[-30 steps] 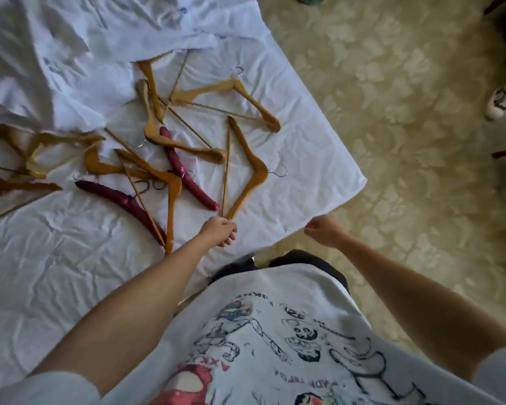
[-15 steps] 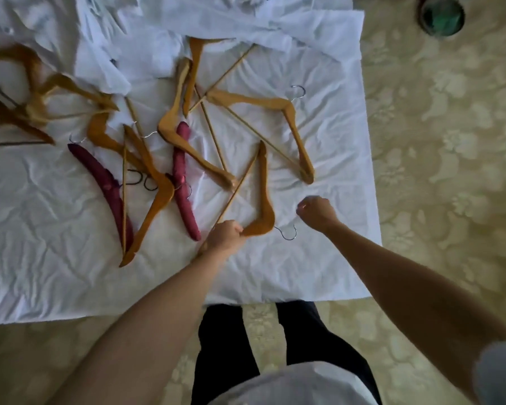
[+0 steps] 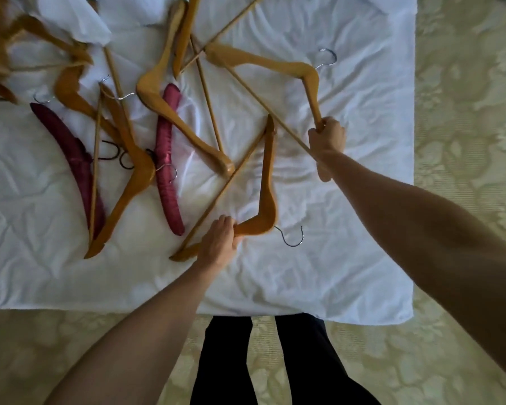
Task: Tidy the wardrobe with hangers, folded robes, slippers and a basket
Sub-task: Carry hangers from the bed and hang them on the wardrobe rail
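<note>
From the head camera we see our left hand (image 3: pixel 220 244) with fingers clamped on a honey-coloured wooden hanger (image 3: pixel 268 182) lying on the white sheet (image 3: pixel 348 258), its steel hook toward us. Our right hand (image 3: pixel 327 137) grips another wooden hanger (image 3: pixel 278 64) by its arm, beside padded maroon hangers (image 3: pixel 167 159).

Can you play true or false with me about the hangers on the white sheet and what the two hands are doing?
1. The left hand holds a wooden hanger. True.
2. The right hand is empty. False: it grips the end of another wooden hanger.
3. There are two dark red padded hangers on the white sheet. True.
4. All the hangers hang on a rail. False: those not in a hand lie scattered on the sheet.
5. The floor is bare wood. False: it is a pale patterned carpet.
</note>
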`<act>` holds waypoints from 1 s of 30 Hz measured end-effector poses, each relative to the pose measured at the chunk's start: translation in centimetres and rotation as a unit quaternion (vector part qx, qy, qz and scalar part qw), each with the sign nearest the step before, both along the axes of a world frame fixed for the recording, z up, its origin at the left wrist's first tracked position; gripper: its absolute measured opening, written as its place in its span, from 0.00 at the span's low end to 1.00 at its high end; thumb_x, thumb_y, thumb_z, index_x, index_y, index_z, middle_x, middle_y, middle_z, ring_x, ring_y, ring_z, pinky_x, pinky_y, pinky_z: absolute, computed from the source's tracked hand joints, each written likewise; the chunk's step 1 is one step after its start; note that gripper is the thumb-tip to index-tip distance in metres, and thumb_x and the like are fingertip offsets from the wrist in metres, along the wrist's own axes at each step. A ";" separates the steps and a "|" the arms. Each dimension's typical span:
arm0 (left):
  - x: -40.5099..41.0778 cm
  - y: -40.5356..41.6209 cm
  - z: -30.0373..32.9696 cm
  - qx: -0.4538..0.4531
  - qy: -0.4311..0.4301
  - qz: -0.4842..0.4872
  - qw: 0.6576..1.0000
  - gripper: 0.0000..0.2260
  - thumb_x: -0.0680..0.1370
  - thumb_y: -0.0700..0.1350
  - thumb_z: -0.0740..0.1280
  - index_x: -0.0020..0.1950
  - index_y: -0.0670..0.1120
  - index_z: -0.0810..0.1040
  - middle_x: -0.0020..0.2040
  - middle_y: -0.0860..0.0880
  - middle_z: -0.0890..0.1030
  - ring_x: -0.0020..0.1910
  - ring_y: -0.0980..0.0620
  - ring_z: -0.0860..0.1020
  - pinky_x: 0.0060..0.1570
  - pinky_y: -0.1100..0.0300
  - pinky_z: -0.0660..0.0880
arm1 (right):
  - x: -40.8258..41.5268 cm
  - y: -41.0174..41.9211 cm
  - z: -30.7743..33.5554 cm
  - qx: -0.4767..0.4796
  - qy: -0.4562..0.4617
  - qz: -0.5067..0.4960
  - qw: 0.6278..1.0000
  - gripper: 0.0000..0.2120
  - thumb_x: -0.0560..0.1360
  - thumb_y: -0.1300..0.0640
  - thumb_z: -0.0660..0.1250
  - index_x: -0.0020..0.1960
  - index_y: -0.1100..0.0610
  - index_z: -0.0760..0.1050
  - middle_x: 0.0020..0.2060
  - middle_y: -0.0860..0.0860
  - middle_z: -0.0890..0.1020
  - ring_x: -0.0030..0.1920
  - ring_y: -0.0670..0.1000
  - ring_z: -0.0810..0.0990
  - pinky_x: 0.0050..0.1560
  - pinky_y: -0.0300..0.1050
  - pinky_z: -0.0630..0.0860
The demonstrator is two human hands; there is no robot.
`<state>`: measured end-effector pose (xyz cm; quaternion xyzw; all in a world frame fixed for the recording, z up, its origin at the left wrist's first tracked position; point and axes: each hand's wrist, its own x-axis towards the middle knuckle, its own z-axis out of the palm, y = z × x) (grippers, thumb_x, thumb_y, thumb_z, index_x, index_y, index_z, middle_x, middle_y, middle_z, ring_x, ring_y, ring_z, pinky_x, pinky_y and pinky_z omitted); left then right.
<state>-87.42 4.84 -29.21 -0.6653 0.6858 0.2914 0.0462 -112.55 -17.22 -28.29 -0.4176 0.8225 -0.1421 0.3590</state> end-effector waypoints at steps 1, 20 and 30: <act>0.4 0.2 0.5 0.012 0.024 0.010 1.000 0.14 0.77 0.47 0.71 0.57 0.40 0.74 0.47 0.41 0.80 0.47 0.39 0.79 0.46 0.47 0.77 | -0.2 0.4 0.9 -0.008 -0.011 0.000 1.000 0.13 0.74 0.60 0.64 0.57 0.55 0.80 0.50 0.53 0.84 0.51 0.55 0.81 0.44 0.43 0.74; 7.7 5.6 31.9 0.029 0.520 0.534 0.666 0.10 0.78 0.44 0.71 0.53 0.37 0.82 0.39 0.43 0.82 0.39 0.46 0.79 0.46 0.52 0.78 | 11.6 18.4 31.0 -0.027 -0.263 0.229 0.937 0.19 0.81 0.42 0.62 0.39 0.53 0.80 0.33 0.48 0.76 0.31 0.45 0.74 0.36 0.43 0.71; 20.5 22.0 41.7 -0.263 0.481 0.679 0.488 0.08 0.79 0.47 0.70 0.47 0.42 0.83 0.37 0.45 0.84 0.34 0.49 0.79 0.42 0.55 0.76 | 35.1 28.7 39.1 -0.007 -0.326 0.544 0.773 0.16 0.80 0.46 0.66 0.41 0.56 0.81 0.32 0.51 0.82 0.36 0.47 0.81 0.44 0.43 0.80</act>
